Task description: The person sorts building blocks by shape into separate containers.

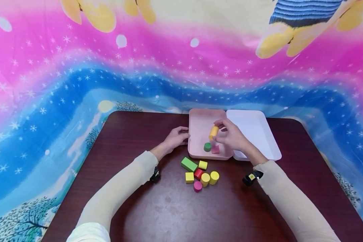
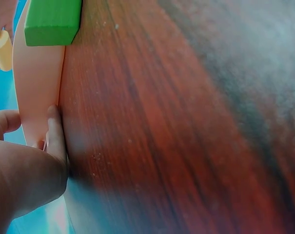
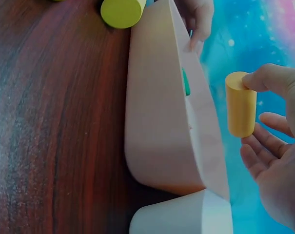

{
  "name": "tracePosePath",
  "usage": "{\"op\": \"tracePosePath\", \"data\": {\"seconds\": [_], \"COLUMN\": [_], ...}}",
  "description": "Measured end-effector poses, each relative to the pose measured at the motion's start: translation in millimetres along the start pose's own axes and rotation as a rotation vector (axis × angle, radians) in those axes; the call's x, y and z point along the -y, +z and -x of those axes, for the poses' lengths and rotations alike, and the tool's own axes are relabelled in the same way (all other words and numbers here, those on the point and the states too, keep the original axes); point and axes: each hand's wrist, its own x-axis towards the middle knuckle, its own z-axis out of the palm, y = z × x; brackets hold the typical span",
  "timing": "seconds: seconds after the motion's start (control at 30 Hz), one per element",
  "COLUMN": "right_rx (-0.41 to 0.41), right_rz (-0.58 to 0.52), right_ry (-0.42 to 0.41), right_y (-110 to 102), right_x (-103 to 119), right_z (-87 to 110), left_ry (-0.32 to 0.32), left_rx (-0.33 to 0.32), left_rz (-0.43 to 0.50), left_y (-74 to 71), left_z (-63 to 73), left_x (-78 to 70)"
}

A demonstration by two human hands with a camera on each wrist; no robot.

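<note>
My right hand (image 1: 231, 137) pinches a yellow-orange cylinder block (image 1: 213, 132) between thumb and fingertips, above the pink tray (image 1: 199, 117). In the right wrist view the thumb presses one end of the cylinder (image 3: 241, 107) and fingers support the other. A green cylinder block (image 1: 207, 147) and a pink block (image 1: 215, 149) lie inside this tray. At the tray's left side, my left hand (image 1: 176, 138) touches the wall with extended fingers. The left wrist view has those fingers (image 2: 55, 131) against the pink outer wall (image 2: 37, 83).
A white tray (image 1: 254, 129) stands against the pink one on the right. Before the pink tray lie a green rectangular block (image 1: 189, 164), a yellow cube (image 1: 189, 177), a red block (image 1: 198, 173), a magenta cylinder (image 1: 198, 186) and several yellow blocks on the dark table (image 1: 151, 215).
</note>
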Motion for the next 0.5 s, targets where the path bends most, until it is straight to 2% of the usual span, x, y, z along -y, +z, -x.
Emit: {"op": "tracePosePath", "data": {"seconds": [0.5], "right_rx": [-0.049], "right_rz": [-0.032], "right_ry": [0.029], "right_y": [6.2], "right_x": [-21.1], "right_z": [3.3], "left_ry": [-0.005], "left_rx": [0.005], "left_rz": [0.004], "left_y": [0.7], "left_z": [0.6], "left_x": [-1.3]}}
